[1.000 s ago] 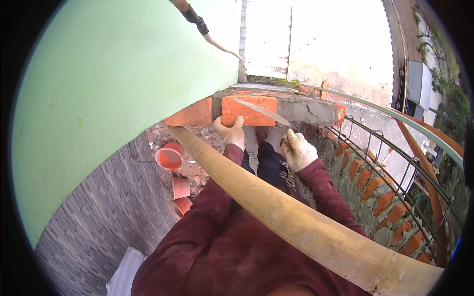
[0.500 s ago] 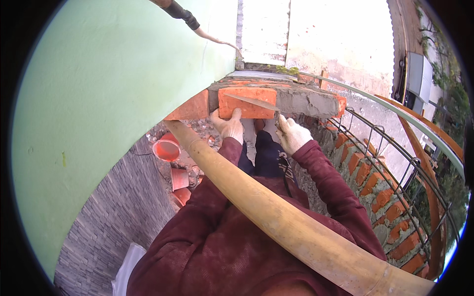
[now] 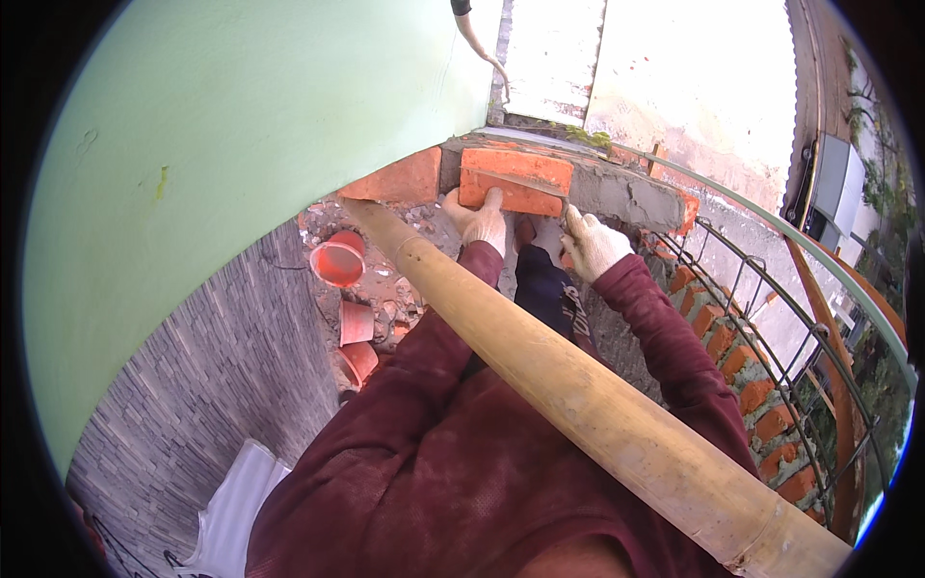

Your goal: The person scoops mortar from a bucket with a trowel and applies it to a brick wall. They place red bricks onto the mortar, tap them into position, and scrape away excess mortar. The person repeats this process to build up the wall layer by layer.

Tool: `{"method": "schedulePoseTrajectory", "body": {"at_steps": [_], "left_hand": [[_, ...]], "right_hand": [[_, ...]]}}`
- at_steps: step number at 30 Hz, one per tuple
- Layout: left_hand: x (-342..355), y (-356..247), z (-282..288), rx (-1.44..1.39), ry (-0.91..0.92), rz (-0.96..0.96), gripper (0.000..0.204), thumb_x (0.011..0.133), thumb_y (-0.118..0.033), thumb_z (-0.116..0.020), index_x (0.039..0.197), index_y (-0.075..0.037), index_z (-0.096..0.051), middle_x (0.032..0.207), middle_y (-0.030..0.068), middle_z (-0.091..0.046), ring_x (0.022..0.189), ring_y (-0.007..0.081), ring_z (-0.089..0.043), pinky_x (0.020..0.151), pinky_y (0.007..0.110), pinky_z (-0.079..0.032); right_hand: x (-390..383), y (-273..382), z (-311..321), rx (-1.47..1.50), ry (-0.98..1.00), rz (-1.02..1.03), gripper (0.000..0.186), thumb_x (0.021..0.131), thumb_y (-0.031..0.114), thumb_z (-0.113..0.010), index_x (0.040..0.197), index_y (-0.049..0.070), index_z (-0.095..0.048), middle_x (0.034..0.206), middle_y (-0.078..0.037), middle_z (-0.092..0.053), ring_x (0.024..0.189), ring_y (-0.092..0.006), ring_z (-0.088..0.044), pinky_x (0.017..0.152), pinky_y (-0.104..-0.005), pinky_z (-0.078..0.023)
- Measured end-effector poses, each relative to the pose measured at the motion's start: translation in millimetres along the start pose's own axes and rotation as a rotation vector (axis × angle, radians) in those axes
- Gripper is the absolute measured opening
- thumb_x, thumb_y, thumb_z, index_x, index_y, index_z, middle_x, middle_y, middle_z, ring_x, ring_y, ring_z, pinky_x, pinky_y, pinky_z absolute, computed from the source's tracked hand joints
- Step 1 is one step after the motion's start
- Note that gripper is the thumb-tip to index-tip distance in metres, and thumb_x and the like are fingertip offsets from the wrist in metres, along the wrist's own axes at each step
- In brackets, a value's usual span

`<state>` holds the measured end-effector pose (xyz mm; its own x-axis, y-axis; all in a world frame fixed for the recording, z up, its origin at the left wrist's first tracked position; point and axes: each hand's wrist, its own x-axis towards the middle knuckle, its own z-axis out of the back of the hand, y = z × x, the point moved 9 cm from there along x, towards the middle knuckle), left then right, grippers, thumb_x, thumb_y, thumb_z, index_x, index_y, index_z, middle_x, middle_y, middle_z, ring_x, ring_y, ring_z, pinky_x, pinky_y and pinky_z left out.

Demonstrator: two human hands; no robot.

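Observation:
In a white knitted glove, my left hand (image 3: pixel 480 225) grips an orange-red brick (image 3: pixel 513 200) from its near side, thumb against its face. This brick sits on the wall top, between another brick (image 3: pixel 405 180) by the green wall and a stretch covered in grey mortar (image 3: pixel 631 196). My right hand (image 3: pixel 595 245), also gloved, is closed on a trowel whose handle is mostly hidden. The trowel's thin blade (image 3: pixel 520 182) lies nearly edge-on across the brick, pointing left.
A thick bamboo pole (image 3: pixel 549 385) crosses diagonally close in front of my body. Red buckets (image 3: pixel 338 259) stand among rubble at lower left. A steel rebar cage (image 3: pixel 771 318) runs along the brickwork at right. A green wall (image 3: pixel 241 116) rises on the left.
The trowel blade has turned from a flatter face to nearly edge-on over the brick. My left hand keeps its hold. The whole view has shifted, so the scene sits slightly farther right.

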<state>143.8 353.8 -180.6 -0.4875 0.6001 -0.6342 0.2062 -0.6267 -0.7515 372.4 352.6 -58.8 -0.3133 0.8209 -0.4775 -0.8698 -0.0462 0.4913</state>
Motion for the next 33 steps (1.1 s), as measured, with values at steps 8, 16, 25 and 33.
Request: {"method": "schedulePoseTrajectory", "body": {"at_steps": [8,16,25,33], "left_hand": [[1,4,0,0.005,-0.016,-0.008,0.064,0.089,-0.014,-0.081,0.135,-0.007,-0.037,0.11,0.0111,-0.058,0.074,0.017,-0.057,0.058,0.035,-0.049],[-82,-85,-17,0.793,0.11,-0.787,0.099,0.079,-0.037,-0.086,0.156,-0.01,-0.031,0.154,0.0256,-0.035,0.147,0.0453,-0.026,0.12,0.062,-0.017],[-97,-41,-64,1.642,0.594,-0.796,0.092,0.087,-0.053,-0.073,0.162,-0.021,-0.031,0.167,0.0104,-0.028,0.154,0.0405,-0.02,0.121,0.069,-0.01],[-92,-39,-60,1.69,0.591,-0.837,0.094,0.087,-0.056,-0.071,0.163,-0.02,-0.03,0.168,0.0118,-0.025,0.154,0.0417,-0.018,0.12,0.07,-0.01]], "right_hand": [[5,5,-1,0.009,-0.015,0.016,0.047,0.098,0.028,-0.062,0.137,0.008,-0.046,0.098,-0.021,-0.067,0.08,-0.0413,-0.071,0.068,-0.0515,-0.057],[-4,-15,70,-0.106,-0.055,-0.259,0.067,0.09,0.012,-0.062,0.151,-0.002,-0.036,0.111,-0.022,-0.065,0.092,-0.0398,-0.072,0.079,-0.0484,-0.059],[66,40,42,-0.312,0.431,-0.087,0.044,0.086,0.01,-0.067,0.123,-0.01,-0.058,0.107,-0.027,-0.071,0.101,-0.0373,-0.074,0.083,-0.0421,-0.06],[34,55,74,-0.244,0.276,-0.145,0.076,0.082,0.019,-0.076,0.139,-0.014,-0.037,0.115,-0.03,-0.065,0.1,-0.0394,-0.073,0.082,-0.0435,-0.06]]}}
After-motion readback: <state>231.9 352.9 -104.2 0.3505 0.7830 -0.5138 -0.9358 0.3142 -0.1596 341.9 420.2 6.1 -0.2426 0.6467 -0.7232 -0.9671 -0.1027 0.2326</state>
